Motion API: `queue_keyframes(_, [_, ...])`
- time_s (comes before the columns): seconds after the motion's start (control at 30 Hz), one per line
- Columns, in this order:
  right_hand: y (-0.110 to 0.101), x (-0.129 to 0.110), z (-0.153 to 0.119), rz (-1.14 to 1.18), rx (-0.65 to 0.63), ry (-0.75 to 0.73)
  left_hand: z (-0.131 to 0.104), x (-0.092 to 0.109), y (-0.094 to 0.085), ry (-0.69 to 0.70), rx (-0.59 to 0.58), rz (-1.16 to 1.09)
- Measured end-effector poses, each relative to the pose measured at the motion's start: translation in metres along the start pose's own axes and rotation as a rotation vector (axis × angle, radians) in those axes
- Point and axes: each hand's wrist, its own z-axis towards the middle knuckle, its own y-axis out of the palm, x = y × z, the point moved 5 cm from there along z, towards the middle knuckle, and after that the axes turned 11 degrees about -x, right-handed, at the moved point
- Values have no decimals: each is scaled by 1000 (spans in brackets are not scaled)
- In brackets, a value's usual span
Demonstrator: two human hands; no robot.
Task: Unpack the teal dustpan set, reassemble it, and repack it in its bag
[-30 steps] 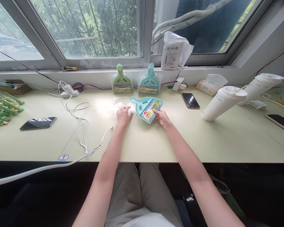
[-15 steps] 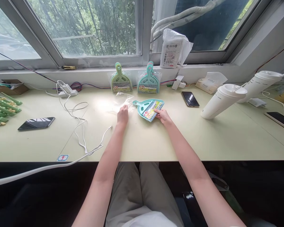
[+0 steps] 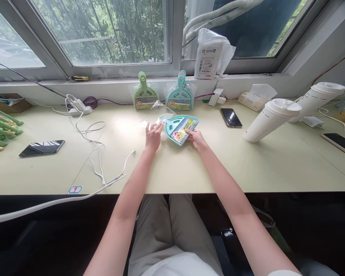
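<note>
My right hand (image 3: pixel 196 139) grips the wide end of a teal mini dustpan (image 3: pixel 174 124), with a brush and a colourful label card on it. The dustpan lies tilted just above or on the table, its handle pointing left. At that handle, my left hand (image 3: pixel 153 136) holds a clear plastic bag (image 3: pixel 164 111), with the fingers partly bent and the bag's mouth around the handle end. Behind, leaning on the wall, stand a bagged green dustpan set (image 3: pixel 145 94) and a bagged teal dustpan set (image 3: pixel 180 94).
A white cable (image 3: pixel 99 153) trails across the table on the left, near a phone (image 3: pixel 41 148). Another phone (image 3: pixel 231 117), a tissue pack (image 3: pixel 255 97) and a tilted white cup (image 3: pixel 271 120) are on the right. Green strips (image 3: pixel 2 128) lie far left.
My left hand has moved right with the plastic bag, and the bag now reaches over the dustpan's handle. My right hand keeps hold of the dustpan. The view has shifted slightly.
</note>
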Motion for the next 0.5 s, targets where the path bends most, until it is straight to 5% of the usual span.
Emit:
queue_keyframes(0.33, [11, -6, -5, -2, -64, -89, -2, 31, 6, 68, -77, -122])
queue_keyframes(0.4, [12, -9, -7, 12, -71, -113, -4, 38, 1, 47, -26, -146])
queue_keyframes(0.5, [15, -12, -9, 40, -88, -148, -10, 34, -11, -135, 208, -195])
